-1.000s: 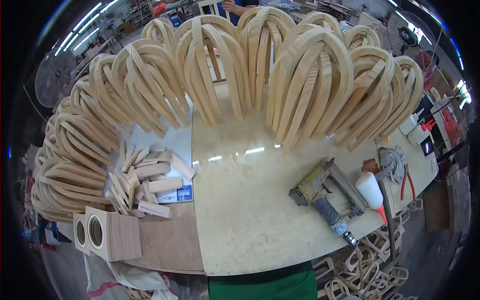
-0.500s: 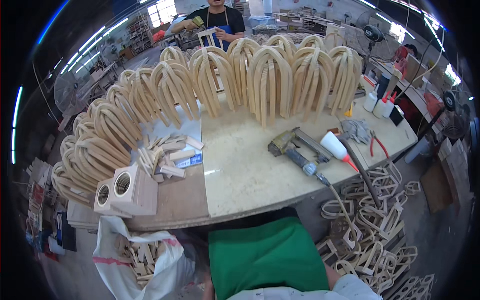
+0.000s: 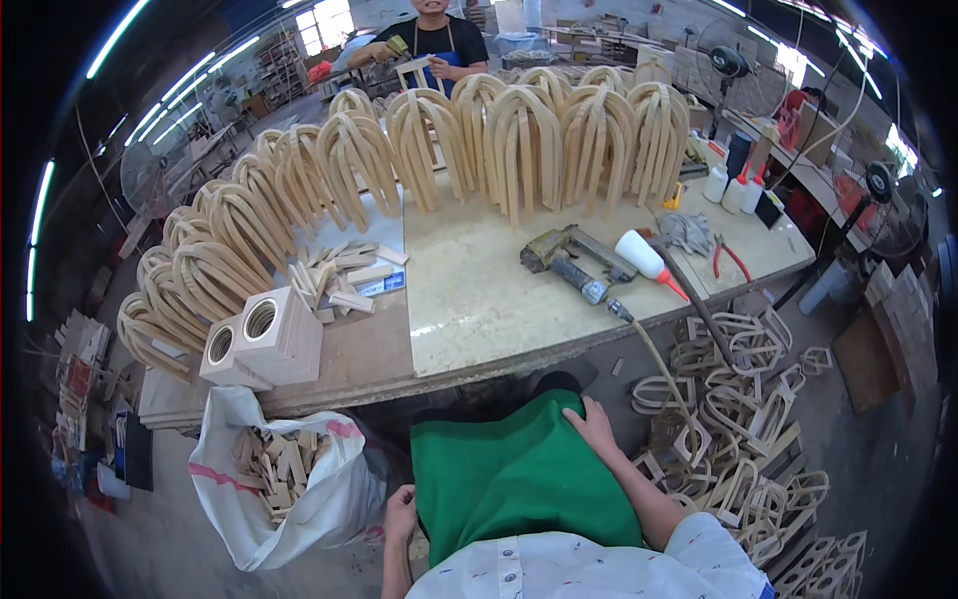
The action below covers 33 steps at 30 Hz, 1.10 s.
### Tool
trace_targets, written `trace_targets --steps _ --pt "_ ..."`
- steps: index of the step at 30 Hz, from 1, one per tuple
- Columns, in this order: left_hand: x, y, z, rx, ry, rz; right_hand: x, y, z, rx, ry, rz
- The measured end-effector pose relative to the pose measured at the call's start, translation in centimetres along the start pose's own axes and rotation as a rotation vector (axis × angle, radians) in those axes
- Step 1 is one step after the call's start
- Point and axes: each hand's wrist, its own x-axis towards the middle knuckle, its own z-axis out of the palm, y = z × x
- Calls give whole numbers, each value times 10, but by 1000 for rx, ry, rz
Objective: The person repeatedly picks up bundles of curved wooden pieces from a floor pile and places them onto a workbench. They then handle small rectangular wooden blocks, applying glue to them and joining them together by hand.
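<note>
My right hand (image 3: 591, 424) lies flat on the green apron (image 3: 509, 479) over my lap, fingers spread, holding nothing. My left hand (image 3: 400, 511) hangs beside the apron's left edge, fingers loosely curled and empty, close to a white sack (image 3: 329, 499). Both hands are below the workbench (image 3: 479, 299) edge. On the bench lie a pneumatic nail gun (image 3: 569, 262) with its hose, a white glue bottle with a red tip (image 3: 644, 258) and red-handled pliers (image 3: 730, 258).
Bent wooden arches (image 3: 519, 130) stand in a curved row along the bench's back and left. Small wood blocks (image 3: 344, 280) and a block with two round holes (image 3: 259, 337) sit at left. The sack holds wood offcuts (image 3: 274, 464). Wooden frames (image 3: 738, 419) pile on the floor at right. Another person (image 3: 429, 40) works beyond the arches.
The view has pulled back and down from the bench. My apron, both hands and the sack of offcuts have come into sight; the bench now sits farther away.
</note>
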Motion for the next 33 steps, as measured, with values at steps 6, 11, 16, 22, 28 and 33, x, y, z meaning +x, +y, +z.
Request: trace_targets --steps 6,11,16,22,28,33 --pt "-14 50 -5 456 21 71 -15 -1 7 -220 71 -191" --pt "7 90 12 436 270 289 -25 -12 3 -407 -60 -308" --pt "26 128 58 549 111 210 -3 3 -24 -372 -64 -342" --pt "23 110 77 935 -16 419 8 125 -17 -95 47 143" --pt "6 54 23 982 10 149 -36 34 -11 168 222 70" --pt "20 37 0 416 29 -305 -39 16 -37 -263 -46 -402"
